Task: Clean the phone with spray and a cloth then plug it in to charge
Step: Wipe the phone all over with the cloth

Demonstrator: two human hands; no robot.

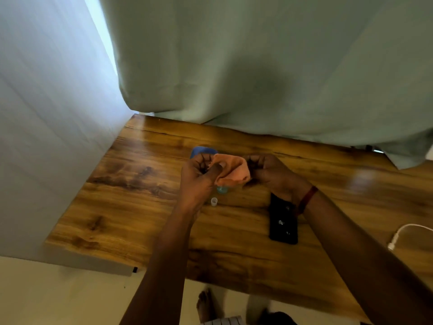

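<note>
Both my hands hold a crumpled orange cloth (232, 171) above the middle of the wooden table (145, 207). My left hand (200, 177) grips its left side and my right hand (267, 171) grips its right side. A black phone (282, 222) lies flat on the table under my right wrist, with bright specks on it. Just below the cloth a bluish spray bottle (222, 190) shows, mostly hidden. Its small white cap (214, 201) stands on the table near my left wrist. A white charging cable (403, 235) lies at the right edge.
A blue object (201, 151) sits behind my left hand, partly hidden. A pale green curtain (269, 66) hangs over the table's far edge, and a white wall (46, 113) runs along the left. My bare foot (205, 306) shows on the floor below the table's near edge.
</note>
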